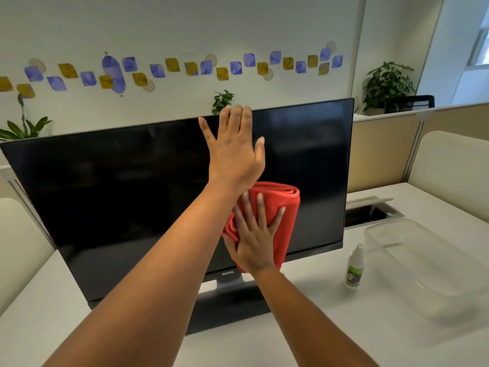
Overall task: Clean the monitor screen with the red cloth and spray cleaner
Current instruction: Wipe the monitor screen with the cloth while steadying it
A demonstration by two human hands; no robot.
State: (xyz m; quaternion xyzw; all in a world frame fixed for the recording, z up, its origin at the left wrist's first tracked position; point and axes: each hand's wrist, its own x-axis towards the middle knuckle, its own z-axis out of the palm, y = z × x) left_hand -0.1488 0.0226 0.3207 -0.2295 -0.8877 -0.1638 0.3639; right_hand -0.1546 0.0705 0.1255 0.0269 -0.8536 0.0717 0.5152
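One clear plastic tub (434, 263) on the desk (344, 327), contents unclear, one spray bottle (354, 270) beside it, left hand (234, 152) flat with fingers straight on one monitor (119, 197), right hand (255, 239) with spread fingers pressing one red cloth (277, 205)

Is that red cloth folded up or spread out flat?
Folded. The cloth shows stacked layers curling over at its top edge, and the right hand presses it flat-fingered against the screen.

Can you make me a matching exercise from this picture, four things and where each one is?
Things:
1. left hand
2. right hand
3. spray bottle
4. clear plastic tub

Places:
A. standing on the desk right of the monitor
B. flat against the red cloth
C. at the monitor's top edge
D. far right on the desk, beside the bottle

Pairs: 1-C, 2-B, 3-A, 4-D
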